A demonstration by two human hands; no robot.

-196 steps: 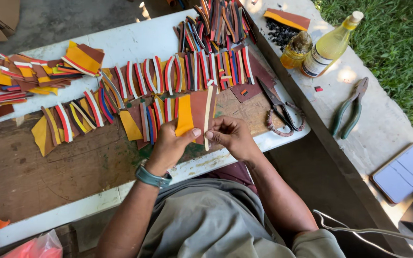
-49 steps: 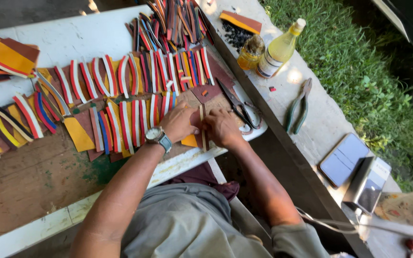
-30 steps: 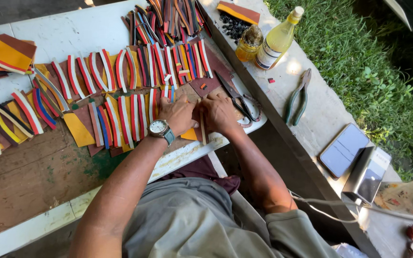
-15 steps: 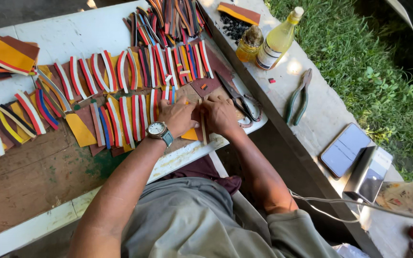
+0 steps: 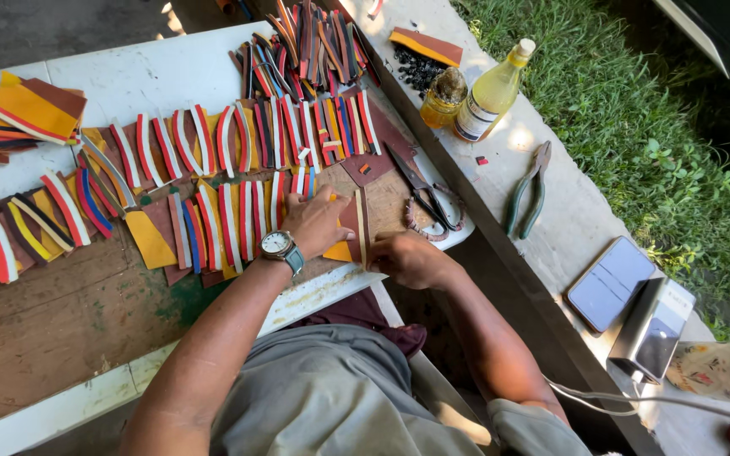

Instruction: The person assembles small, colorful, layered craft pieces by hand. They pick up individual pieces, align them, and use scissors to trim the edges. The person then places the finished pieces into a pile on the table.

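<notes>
My left hand [image 5: 318,221], with a wristwatch [image 5: 279,245] on the wrist, presses flat on a yellow and brown leather piece [image 5: 346,240] on the worktable [image 5: 61,321]. My right hand [image 5: 407,257] rests at the lower end of a thin pale strip [image 5: 362,226] lying along that piece's right edge, fingers pinched on it. Rows of coloured leather strips [image 5: 221,211] lie to the left of both hands and beyond them.
Scissors [image 5: 422,196] lie just right of the hands. On the concrete ledge stand a yellow oil bottle [image 5: 490,93] and a jar [image 5: 443,95], with green pliers [image 5: 527,191], a phone [image 5: 610,282] and a grey box [image 5: 657,329]. Grass lies beyond.
My right hand has slid down toward the table's near edge along the pale strip. The left hand stays pressed on the piece. Over several seconds the camera shifted right.
</notes>
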